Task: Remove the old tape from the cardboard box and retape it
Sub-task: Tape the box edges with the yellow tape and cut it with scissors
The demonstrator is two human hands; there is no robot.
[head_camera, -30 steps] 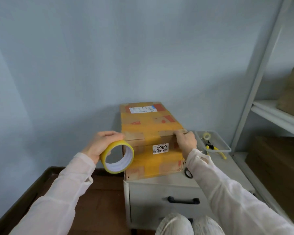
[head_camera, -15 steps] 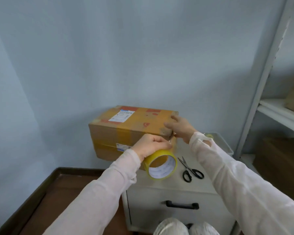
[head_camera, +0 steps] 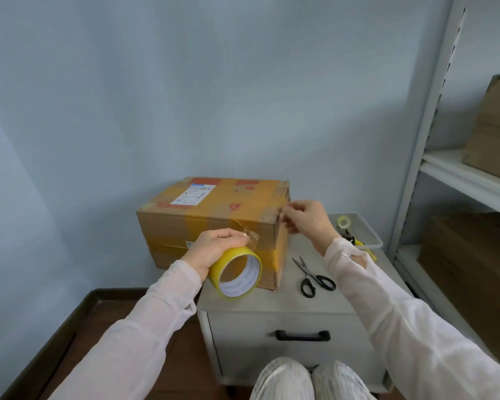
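A brown cardboard box [head_camera: 214, 215] wrapped in yellowish tape lies on a small grey cabinet [head_camera: 283, 304], long side towards me, with a white shipping label on top. My left hand [head_camera: 214, 246] grips a yellow tape roll [head_camera: 237, 271] in front of the box's near face, a short tape end lifting beside the fingers. My right hand [head_camera: 305, 216] pinches a strip of tape at the box's upper right corner.
Black scissors [head_camera: 312, 277] lie on the cabinet top right of the box. Behind them a clear tray [head_camera: 367, 235] holds a small tape roll and a yellow-handled tool. A metal shelf rack [head_camera: 445, 168] with boxes stands at the right. Dark floor lies at the left.
The box was turned from end-on to side-on. My left hand brought the roll from the left across to the box's front face. My right hand shifted to the upper right corner.
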